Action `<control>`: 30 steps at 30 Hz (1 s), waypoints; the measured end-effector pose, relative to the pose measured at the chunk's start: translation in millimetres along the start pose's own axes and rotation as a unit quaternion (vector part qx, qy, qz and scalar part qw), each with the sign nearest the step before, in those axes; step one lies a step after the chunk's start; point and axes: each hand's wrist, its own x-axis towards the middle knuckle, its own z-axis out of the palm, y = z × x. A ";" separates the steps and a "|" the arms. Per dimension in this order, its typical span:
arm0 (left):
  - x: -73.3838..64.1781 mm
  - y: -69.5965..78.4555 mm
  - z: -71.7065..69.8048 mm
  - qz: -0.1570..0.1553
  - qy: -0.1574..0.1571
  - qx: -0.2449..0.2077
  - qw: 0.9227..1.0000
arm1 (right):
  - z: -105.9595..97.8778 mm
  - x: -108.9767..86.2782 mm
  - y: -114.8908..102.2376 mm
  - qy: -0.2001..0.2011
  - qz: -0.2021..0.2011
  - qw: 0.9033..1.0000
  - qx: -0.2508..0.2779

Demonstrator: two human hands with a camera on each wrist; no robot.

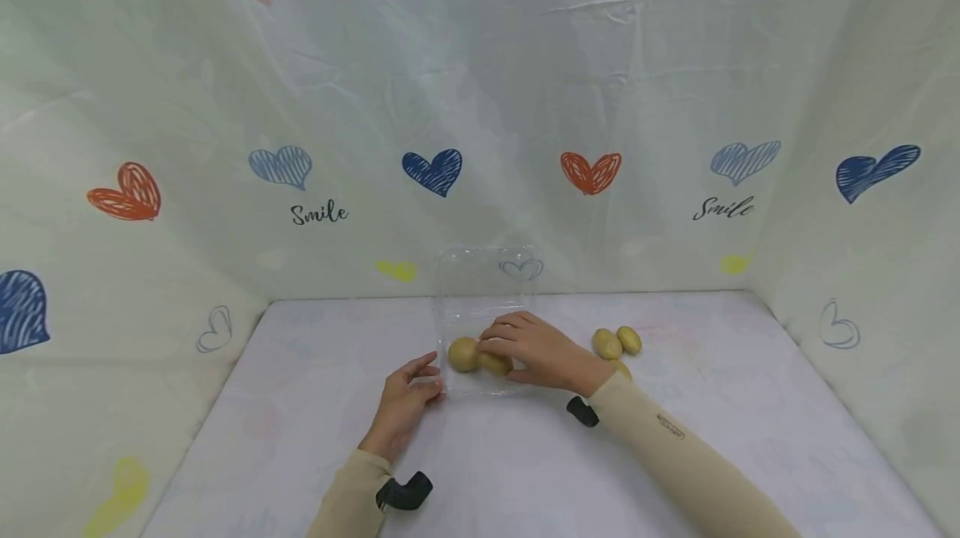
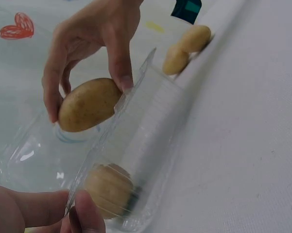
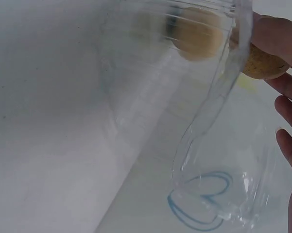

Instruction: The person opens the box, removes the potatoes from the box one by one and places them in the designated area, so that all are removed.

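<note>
A clear plastic box (image 1: 480, 391) with a raised lid (image 1: 480, 271) stands on the table. One potato (image 1: 462, 354) lies inside it, showing through the wall in the left wrist view. My right hand (image 1: 543, 351) grips another potato (image 2: 87, 105) between thumb and fingers, up at the box's rim and over its opening. On the near left side, my left hand (image 1: 403, 406) pinches the rim of the box, thumb and finger on either side of the plastic (image 2: 70, 196).
Loose potatoes (image 1: 606, 344) sit on the table right of the box, one partly behind the right wrist. A white cloth with printed hearts (image 1: 432, 172) hangs behind and beside the white table (image 1: 315, 355). Both wrists carry a dark device (image 1: 405, 491).
</note>
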 end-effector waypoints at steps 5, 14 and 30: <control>0.7 -0.3 -0.1 0.000 0.001 -0.003 1.000 | -5.5 -13.4 -1.3 0.021 0.018 1.000 0.007; 2.4 -2.2 -0.4 -0.004 0.005 -0.001 1.000 | -10.5 -37.7 -6.0 0.061 0.047 0.997 0.002; 2.2 -4.0 -1.4 -0.006 -0.005 -0.017 1.000 | -13.2 -99.2 -4.0 0.105 0.142 0.984 -0.014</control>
